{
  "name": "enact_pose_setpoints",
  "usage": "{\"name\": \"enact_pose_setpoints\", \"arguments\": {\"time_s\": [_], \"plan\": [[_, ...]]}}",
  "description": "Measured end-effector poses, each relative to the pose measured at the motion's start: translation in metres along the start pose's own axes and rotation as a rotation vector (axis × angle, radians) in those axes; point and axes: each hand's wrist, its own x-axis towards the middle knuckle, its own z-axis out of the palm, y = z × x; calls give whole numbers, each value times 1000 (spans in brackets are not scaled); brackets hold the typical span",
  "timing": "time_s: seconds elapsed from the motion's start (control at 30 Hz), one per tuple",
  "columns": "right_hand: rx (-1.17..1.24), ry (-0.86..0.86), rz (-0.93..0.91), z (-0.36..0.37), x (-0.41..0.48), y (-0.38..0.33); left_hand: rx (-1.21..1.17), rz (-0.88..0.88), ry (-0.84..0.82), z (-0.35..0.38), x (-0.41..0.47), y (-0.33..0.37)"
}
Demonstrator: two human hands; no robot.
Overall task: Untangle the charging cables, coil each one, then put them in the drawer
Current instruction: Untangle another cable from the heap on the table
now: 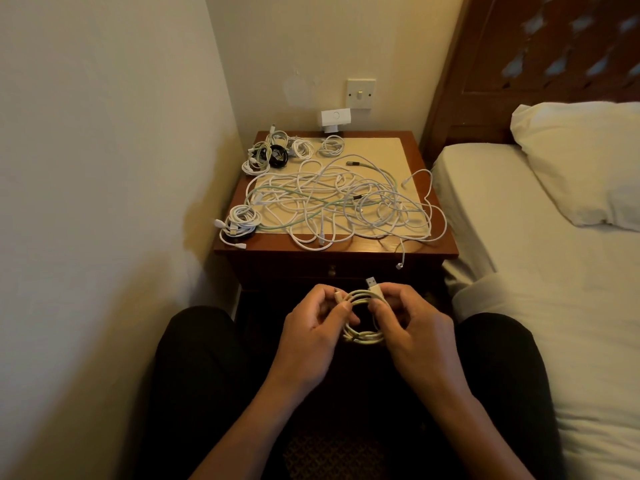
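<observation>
I hold a pale green coiled cable (pixel 363 336) in front of my lap, below the nightstand. My left hand (pixel 311 327) pinches its left side and my right hand (pixel 412 323) grips its right side, where a white USB plug (pixel 373 285) sticks up. A large tangle of white and pale green cables (pixel 343 199) spreads over the nightstand top (pixel 446 247). Several coiled cables (pixel 273 152) lie at its back left, another white coil (pixel 240 221) at its front left. The drawer (pixel 332 270) under the top is closed, its small knob showing.
One cable end (pixel 400 265) hangs over the nightstand's front edge. A white charger block (pixel 334 120) sits at the back under a wall switch (pixel 361 93). A wall stands close on the left, and a bed with a pillow (pixel 585 157) on the right. My knees flank the hands.
</observation>
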Motion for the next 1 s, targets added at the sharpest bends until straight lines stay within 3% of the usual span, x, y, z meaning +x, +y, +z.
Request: {"name": "enact_pose_setpoints", "arguments": {"time_s": [0.07,0.13,0.2,0.47,0.63,0.8,1.0], "plan": [[69,-15,45,0,2,0,-247,-128,17,0,4,2],[227,-41,133,0,4,0,-639,-276,-24,0,8,6],[408,-81,226,0,6,-2,-832,-327,-34,-3,12,6],[425,-89,188,4,4,-2,-510,-306,29,-12,16,3],[502,-80,177,1,12,-5,-952,-491,-115,-13,21,17],[548,-145,189,-12,20,-7,-1023,-525,-233,-19,24,21],[409,-190,160,-13,30,-8,-456,-317,-123,-24,30,16]]}}
